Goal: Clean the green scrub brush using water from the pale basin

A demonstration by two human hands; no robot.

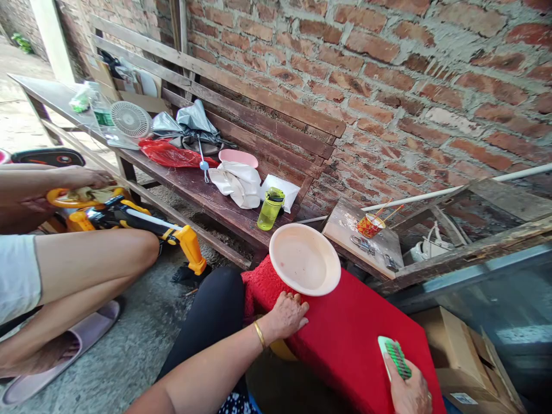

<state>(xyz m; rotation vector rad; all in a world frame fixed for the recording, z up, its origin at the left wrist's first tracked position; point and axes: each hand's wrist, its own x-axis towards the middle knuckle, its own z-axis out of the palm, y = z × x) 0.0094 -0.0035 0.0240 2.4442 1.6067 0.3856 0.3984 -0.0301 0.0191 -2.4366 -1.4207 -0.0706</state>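
Toward the lower right, my right hand (411, 391) is closed around a scrubbing brush (399, 357) with a pale green back. Its green and dark bristles face upward, above the red cloth (345, 328). My left hand (287, 315), below a gold bangle, rests on the cloth's near edge with its fingers loosely bent and the thumb apart. Just beyond those fingers stands a shallow cream basin (305, 261), with a few small specks inside. The cloth looks smooth on the right and fluffy at its left end by the basin.
A wooden bench (224, 198) along the brick wall bears a fan (130, 119), a red plastic bag (176, 154) and a green bottle (271, 208). A patterned paper cup (370, 225) stands on a board. Cardboard boxes (468, 362) lie right; another person's leg (95, 264) is left.
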